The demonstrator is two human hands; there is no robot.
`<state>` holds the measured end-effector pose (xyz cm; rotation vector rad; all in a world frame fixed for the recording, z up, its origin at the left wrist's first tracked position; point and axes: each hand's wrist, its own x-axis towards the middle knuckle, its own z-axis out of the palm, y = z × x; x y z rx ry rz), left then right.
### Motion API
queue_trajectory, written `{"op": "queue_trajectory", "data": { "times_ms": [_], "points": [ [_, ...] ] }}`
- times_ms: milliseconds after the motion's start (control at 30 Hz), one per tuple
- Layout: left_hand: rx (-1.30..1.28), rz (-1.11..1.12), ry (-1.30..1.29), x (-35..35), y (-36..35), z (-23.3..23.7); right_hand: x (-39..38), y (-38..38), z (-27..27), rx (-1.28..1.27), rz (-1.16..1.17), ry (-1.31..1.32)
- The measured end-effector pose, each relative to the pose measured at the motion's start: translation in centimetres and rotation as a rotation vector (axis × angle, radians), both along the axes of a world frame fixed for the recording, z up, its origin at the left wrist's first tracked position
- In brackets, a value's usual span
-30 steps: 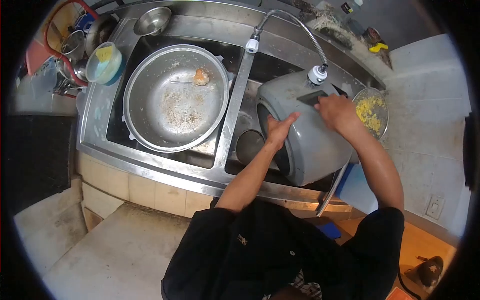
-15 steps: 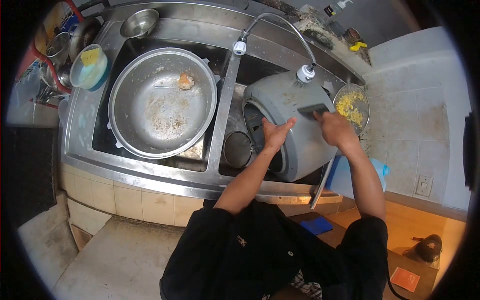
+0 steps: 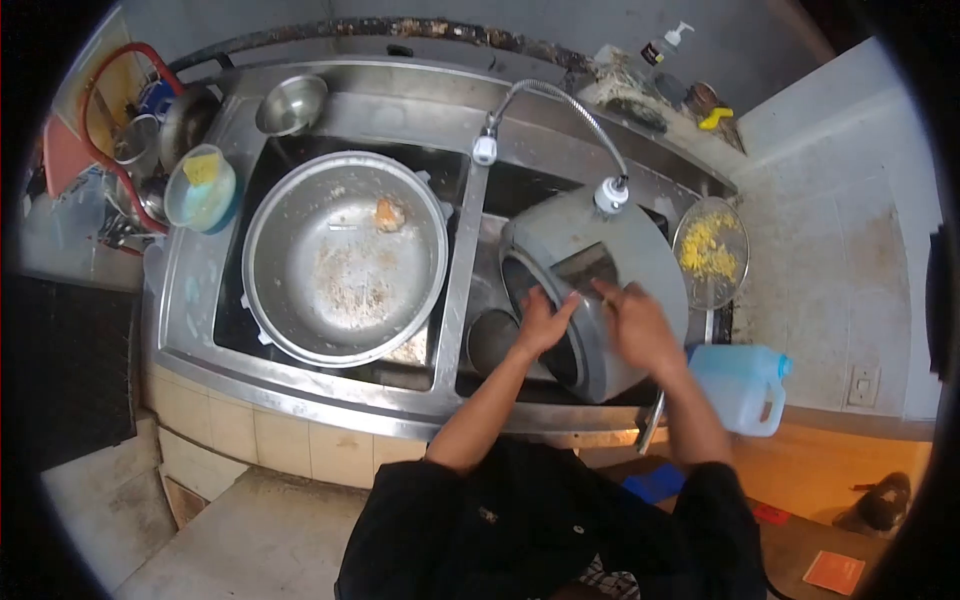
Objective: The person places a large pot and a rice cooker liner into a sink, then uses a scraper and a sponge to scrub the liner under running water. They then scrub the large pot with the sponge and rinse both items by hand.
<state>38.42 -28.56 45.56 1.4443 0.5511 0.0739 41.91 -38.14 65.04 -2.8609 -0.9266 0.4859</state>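
A large grey metal pot [image 3: 650, 260] lies tilted on its side in the right sink basin, its mouth facing left. My left hand [image 3: 545, 322] grips the pot's rim, thumb outside and fingers at the opening. My right hand [image 3: 640, 325] is closed around the handle of a scraper [image 3: 585, 268], whose wide flat blade lies against the pot's outer wall near the rim. Just above the pot hangs the white head of a flexible faucet [image 3: 611, 195]. A round metal container [image 3: 492, 342] sits in the basin beside the pot's mouth, partly hidden.
In the left basin stands another large pot [image 3: 262, 270] with an orange-white scrubber [image 3: 389, 214] inside. A soapy tub [image 3: 190, 205] holds a yellow sponge [image 3: 201, 168]. At right are a strainer with yellow bits [image 3: 710, 250] and a blue jug [image 3: 735, 390]. A metal bowl [image 3: 292, 105] rests behind.
My right hand and the scraper have moved left and down across the pot, closer to its rim. My left hand stays on the rim. The camera view has shifted.
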Motion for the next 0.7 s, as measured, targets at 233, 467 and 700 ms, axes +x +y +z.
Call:
{"op": "queue_trajectory", "data": {
  "times_ms": [233, 467, 700],
  "points": [
    [-0.716, 0.091, -0.154, -5.7, 4.9, 5.4, -4.2, 3.6, -8.9, 0.662, 0.202, 0.011],
    [0.083, 0.510, 0.147, -15.7, 21.3, 6.1, 6.4, 1.6, -9.3, 1.186, -0.459, 0.528],
    [1.064, 0.666, 1.004, -27.1, 44.8, 1.7, 11.2, -1.3, -9.8, 1.312, -0.619, 0.708]
  ]
}}
